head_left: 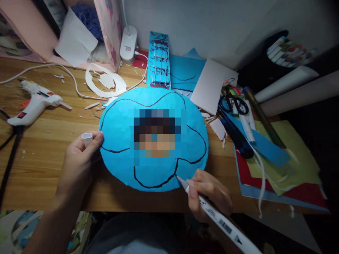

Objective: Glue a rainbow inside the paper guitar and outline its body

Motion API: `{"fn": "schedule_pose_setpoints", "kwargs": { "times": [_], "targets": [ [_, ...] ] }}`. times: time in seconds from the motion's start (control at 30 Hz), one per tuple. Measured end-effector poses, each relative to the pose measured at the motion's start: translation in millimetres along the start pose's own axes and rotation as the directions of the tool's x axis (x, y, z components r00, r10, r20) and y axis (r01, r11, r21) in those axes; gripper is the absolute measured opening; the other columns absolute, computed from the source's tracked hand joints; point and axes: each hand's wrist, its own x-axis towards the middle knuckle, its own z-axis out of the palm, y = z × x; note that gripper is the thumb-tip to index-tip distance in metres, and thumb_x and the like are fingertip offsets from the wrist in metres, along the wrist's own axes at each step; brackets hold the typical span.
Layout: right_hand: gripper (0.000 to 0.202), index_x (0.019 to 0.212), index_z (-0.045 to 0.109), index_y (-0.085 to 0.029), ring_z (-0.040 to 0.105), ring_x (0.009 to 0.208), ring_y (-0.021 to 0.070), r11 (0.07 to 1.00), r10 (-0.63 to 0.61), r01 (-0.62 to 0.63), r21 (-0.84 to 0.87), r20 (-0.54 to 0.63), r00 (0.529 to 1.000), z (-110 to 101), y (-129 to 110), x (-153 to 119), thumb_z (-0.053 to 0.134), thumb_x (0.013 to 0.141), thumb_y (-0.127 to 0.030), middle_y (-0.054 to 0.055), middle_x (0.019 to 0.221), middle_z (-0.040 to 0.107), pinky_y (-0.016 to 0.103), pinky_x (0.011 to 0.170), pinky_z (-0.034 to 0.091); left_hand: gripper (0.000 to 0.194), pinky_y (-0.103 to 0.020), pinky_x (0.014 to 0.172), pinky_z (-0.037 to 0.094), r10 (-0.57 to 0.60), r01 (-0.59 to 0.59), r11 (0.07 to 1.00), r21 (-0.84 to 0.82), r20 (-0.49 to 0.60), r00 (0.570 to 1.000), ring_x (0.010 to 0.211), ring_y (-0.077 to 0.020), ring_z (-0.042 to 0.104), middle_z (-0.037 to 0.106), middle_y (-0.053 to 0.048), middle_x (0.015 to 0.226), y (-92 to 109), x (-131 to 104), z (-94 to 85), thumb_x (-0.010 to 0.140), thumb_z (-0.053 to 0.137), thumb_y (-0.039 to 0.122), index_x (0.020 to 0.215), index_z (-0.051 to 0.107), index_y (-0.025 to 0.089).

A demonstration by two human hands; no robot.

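Note:
A round blue paper-covered disc [116,169] lies in front of me at the table's near edge, with a wavy black outline drawn on it. The middle of the disc is blurred out. My left hand [79,155] pinches the disc's left edge and also keeps a white marker cap [87,139] between its fingers. In my right hand [209,194] is a white marker [222,222], its tip touching the black line near the disc's lower right edge.
A white hot glue gun [39,102] rests at the left. Behind the disc are a blue decorated strip [159,60], a white cable, a power adapter [128,44] and paper scraps. Scissors [234,102], a dark blue cutter [235,134] and coloured sheets [299,155] crowd the right side.

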Motion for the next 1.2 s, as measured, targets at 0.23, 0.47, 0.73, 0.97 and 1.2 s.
{"fn": "schedule_pose_setpoints", "kwargs": {
  "times": [0.23, 0.47, 0.73, 0.97, 1.2],
  "targets": [
    [0.026, 0.076, 0.055, -0.02, 0.038, 0.038, 0.0101, 1.0, -0.03, 0.031, 0.008, -0.103, 0.994, 5.4, -4.8, 9.7, 0.047, 0.064, 0.001, -0.005, 0.053, 0.042, 0.025, 0.036, 0.029, 0.028, -0.014, 0.052, 0.048, -0.019, 0.019, 1.0, 0.008, 0.005, 1.0, 0.051, -0.0073, 0.055, 0.056, 0.006, 0.055, 0.9, -1.4, 1.9, 0.068, 0.075, 0.037, 0.079, 0.059, 0.017],
    [0.026, 0.077, 0.054, -0.022, 0.039, 0.038, 0.0102, 0.999, -0.035, 0.035, -0.009, -0.059, 0.998, 4.7, -2.3, 8.5, 0.047, 0.065, 0.0, -0.006, 0.051, 0.044, 0.024, 0.036, 0.032, 0.031, -0.013, 0.05, 0.046, -0.036, 0.036, 0.999, 0.025, -0.004, 0.999, 0.052, -0.0069, 0.054, 0.057, 0.006, 0.058, -1.1, -1.2, -0.9, 0.067, 0.075, 0.041, 0.081, 0.06, 0.017],
    [0.006, 0.087, 0.056, -0.028, 0.038, 0.04, 0.0135, 0.935, 0.267, -0.228, 0.27, -0.118, 0.957, -20.7, 4.3, 16.3, 0.051, 0.084, -0.025, -0.005, 0.052, 0.039, 0.025, 0.037, 0.027, 0.042, -0.02, 0.057, 0.049, -0.181, 0.181, 0.983, -0.027, 0.002, 0.983, 0.058, -0.0107, 0.055, 0.062, 0.005, 0.066, -5.2, 3.9, -8.8, 0.064, 0.075, 0.05, 0.09, 0.062, 0.02],
    [0.022, 0.087, 0.061, -0.029, 0.055, 0.067, 0.0163, 0.853, 0.513, -0.483, 0.198, -0.145, 0.846, -42.7, 65.6, 65.5, 0.074, 0.07, -0.036, -0.001, 0.077, 0.059, 0.026, 0.057, 0.045, 0.042, -0.018, 0.046, 0.035, -0.068, 0.064, 0.994, 0.092, 0.035, 0.997, 0.049, -0.0088, 0.042, 0.045, 0.006, 0.053, -13.4, 3.5, -14.3, 0.063, 0.072, 0.056, 0.069, 0.058, 0.017],
    [0.023, 0.091, 0.06, -0.024, 0.06, 0.082, 0.018, 0.58, 0.641, -0.636, 0.509, 0.197, 0.742, -46.0, 93.0, 79.7, 0.066, 0.078, -0.042, 0.002, 0.088, 0.061, 0.029, 0.072, 0.05, 0.041, -0.019, 0.051, 0.034, 0.084, -0.113, 0.941, 0.32, 0.104, 0.991, 0.056, -0.01, 0.036, 0.04, 0.004, 0.06, -11.4, -5.1, -10.9, 0.068, 0.066, 0.057, 0.061, 0.053, 0.018]
  ]
}}
